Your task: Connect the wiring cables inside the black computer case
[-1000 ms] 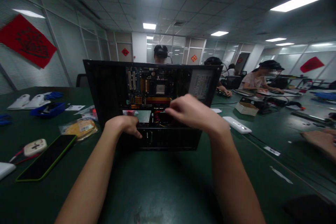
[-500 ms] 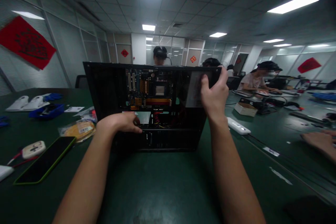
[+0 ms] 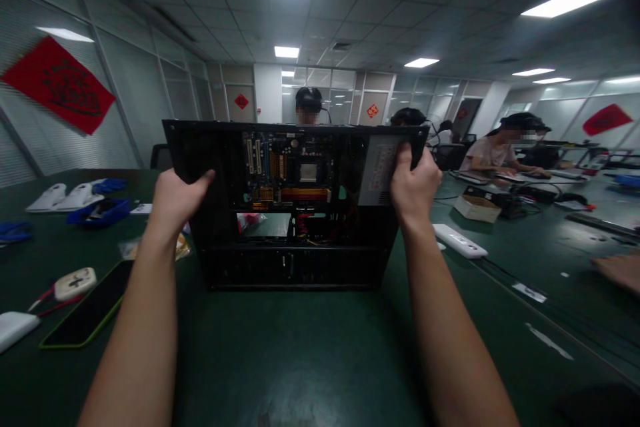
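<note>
A black computer case [image 3: 305, 268] stands on its edge on the green table, its open side facing me. Inside it I see a motherboard [image 3: 273, 161] with a square processor [image 3: 309, 172], and at the upper right a grey power supply [image 3: 376, 173]. Red and other thin cables hang below the board. My left hand [image 3: 180, 197] is closed on the case's left edge, thumb on the near side and fingers hidden behind. On the upper right edge, my right hand [image 3: 416, 180] grips the case beside the power supply, thumb inside.
To the left lie a phone [image 3: 87, 310], a white round-cornered gadget [image 3: 75, 283], a blue tray [image 3: 99, 211] and a plastic bag [image 3: 183, 247]. A white power strip [image 3: 460, 241] and an open box [image 3: 477, 208] are on the right. Other people sit across and at the right.
My left hand has left the opening low in the case and moved up and left onto its left edge. The right hand keeps its hold.
</note>
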### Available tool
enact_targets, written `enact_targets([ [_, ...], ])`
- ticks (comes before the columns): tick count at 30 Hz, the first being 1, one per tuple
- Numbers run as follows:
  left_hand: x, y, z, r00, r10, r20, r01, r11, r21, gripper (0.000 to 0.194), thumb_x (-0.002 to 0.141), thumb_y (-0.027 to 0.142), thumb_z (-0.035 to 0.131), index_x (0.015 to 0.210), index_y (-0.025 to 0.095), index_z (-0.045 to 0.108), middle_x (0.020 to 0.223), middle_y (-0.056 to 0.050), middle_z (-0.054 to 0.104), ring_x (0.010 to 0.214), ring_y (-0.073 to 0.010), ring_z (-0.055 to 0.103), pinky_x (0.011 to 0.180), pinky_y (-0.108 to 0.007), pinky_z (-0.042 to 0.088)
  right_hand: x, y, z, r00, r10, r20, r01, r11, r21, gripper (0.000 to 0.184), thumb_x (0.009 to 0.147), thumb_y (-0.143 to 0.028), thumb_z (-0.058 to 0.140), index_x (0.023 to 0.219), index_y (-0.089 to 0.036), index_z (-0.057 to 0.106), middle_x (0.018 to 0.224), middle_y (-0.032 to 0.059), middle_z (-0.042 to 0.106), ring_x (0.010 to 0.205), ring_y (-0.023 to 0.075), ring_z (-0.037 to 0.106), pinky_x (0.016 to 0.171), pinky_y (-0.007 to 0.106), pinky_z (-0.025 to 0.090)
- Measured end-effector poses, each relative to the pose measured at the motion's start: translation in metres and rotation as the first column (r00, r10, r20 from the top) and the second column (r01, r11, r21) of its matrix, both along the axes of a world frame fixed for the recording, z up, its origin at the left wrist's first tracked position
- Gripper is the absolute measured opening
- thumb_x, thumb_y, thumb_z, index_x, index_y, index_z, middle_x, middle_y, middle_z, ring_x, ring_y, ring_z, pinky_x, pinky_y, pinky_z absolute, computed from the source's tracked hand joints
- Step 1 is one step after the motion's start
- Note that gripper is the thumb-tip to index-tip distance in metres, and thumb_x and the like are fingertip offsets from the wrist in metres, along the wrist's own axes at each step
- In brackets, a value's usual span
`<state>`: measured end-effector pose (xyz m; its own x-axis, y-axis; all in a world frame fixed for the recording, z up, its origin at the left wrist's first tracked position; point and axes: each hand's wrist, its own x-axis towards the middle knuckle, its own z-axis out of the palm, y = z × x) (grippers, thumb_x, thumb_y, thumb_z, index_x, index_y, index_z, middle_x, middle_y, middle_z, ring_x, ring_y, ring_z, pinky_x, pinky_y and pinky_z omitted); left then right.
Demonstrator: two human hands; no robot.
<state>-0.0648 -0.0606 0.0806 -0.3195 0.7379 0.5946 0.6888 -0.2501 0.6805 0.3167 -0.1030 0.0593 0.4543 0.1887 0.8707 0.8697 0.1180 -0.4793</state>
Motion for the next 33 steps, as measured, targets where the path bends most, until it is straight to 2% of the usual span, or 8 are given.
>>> enact_targets([
  [4,0.006,0.006,-0.005,0.986,0.155,-0.057,-0.148,0.983,0.108,0.026,0.084,0.031,0.059,0.086,0.008,0.071,0.082,-0.012,0.071,0.076,-0.0207,0.064,0.065,-0.026,0.044,-0.001,-0.001,0.001,1.0,0.009,-0.012,-0.009,1.0,-0.004,0.064,0.1,-0.063,0.02,0.103,-0.017,0.064,0.083,0.0139,0.065,0.082,0.0279,0.063,0.071,0.037,0.042],
  [7,0.008,0.002,-0.005,0.973,0.213,-0.088,-0.196,0.965,0.176,0.03,0.086,0.034,0.054,0.066,0.012,0.061,0.06,-0.005,0.057,0.057,-0.0138,0.049,0.055,-0.025,0.032,0.001,0.0,0.002,0.999,0.048,-0.018,-0.048,0.999,-0.006,0.064,0.1,-0.063,0.02,0.104,-0.017,0.064,0.085,0.0139,0.065,0.082,0.0275,0.063,0.072,0.038,0.042],
  [9,0.009,-0.001,-0.004,0.972,0.219,-0.087,-0.195,0.956,0.218,0.031,0.085,0.034,0.054,0.06,0.015,0.052,0.055,-0.001,0.047,0.052,-0.0113,0.041,0.054,-0.025,0.028,0.004,0.003,0.002,0.999,0.052,-0.013,-0.052,0.999,-0.001,0.064,0.1,-0.063,0.021,0.102,-0.016,0.064,0.083,0.0132,0.064,0.081,0.0267,0.062,0.071,0.037,0.042],
  [14,0.014,-0.009,-0.002,0.966,0.248,-0.073,-0.214,0.926,0.311,0.032,0.085,0.034,0.053,0.058,0.018,0.044,0.054,0.001,0.041,0.05,-0.0103,0.038,0.053,-0.025,0.027,0.011,0.005,0.003,0.999,0.04,0.001,-0.04,0.998,0.05,0.062,0.099,-0.065,0.024,0.093,-0.018,0.063,0.077,0.0094,0.063,0.075,0.0242,0.06,0.069,0.036,0.043],
  [20,0.016,-0.016,0.001,0.962,0.26,-0.081,-0.224,0.924,0.309,0.032,0.088,0.035,0.05,0.065,0.013,0.056,0.058,-0.002,0.049,0.053,-0.0118,0.042,0.054,-0.025,0.029,0.011,-0.009,0.01,0.997,0.078,-0.008,-0.077,0.991,0.114,0.058,0.098,-0.064,0.029,0.09,-0.017,0.062,0.078,0.0081,0.06,0.076,0.0246,0.058,0.073,0.038,0.044],
  [24,0.019,-0.033,0.01,0.931,0.331,-0.151,-0.271,0.907,0.322,0.036,0.09,0.038,0.047,0.071,0.011,0.062,0.063,-0.003,0.054,0.054,-0.012,0.043,0.056,-0.025,0.031,0.015,-0.014,0.01,0.997,0.08,-0.009,-0.077,0.986,0.15,0.061,0.096,-0.067,0.028,0.085,-0.018,0.061,0.071,0.0046,0.055,0.071,0.0224,0.054,0.072,0.037,0.044],
  [28,0.023,-0.05,0.018,0.904,0.363,-0.224,-0.266,0.89,0.371,0.038,0.091,0.039,0.045,0.07,0.012,0.063,0.062,-0.003,0.051,0.053,-0.013,0.044,0.06,-0.026,0.033,0.021,-0.013,0.007,0.995,0.097,-0.025,-0.092,0.981,0.173,0.064,0.096,-0.07,0.027,0.085,-0.017,0.061,0.07,0.0037,0.053,0.071,0.0219,0.053,0.07,0.036,0.044],
  [33,0.02,-0.042,0.013,0.898,0.366,-0.244,-0.26,0.889,0.378,0.036,0.089,0.037,0.046,0.068,0.013,0.062,0.06,-0.004,0.052,0.054,-0.0156,0.048,0.061,-0.028,0.034,0.02,-0.005,0.003,0.992,0.125,-0.022,-0.121,0.981,0.15,0.063,0.097,-0.067,0.028,0.093,-0.015,0.064,0.079,0.0076,0.06,0.078,0.0237,0.057,0.073,0.037,0.044],
])
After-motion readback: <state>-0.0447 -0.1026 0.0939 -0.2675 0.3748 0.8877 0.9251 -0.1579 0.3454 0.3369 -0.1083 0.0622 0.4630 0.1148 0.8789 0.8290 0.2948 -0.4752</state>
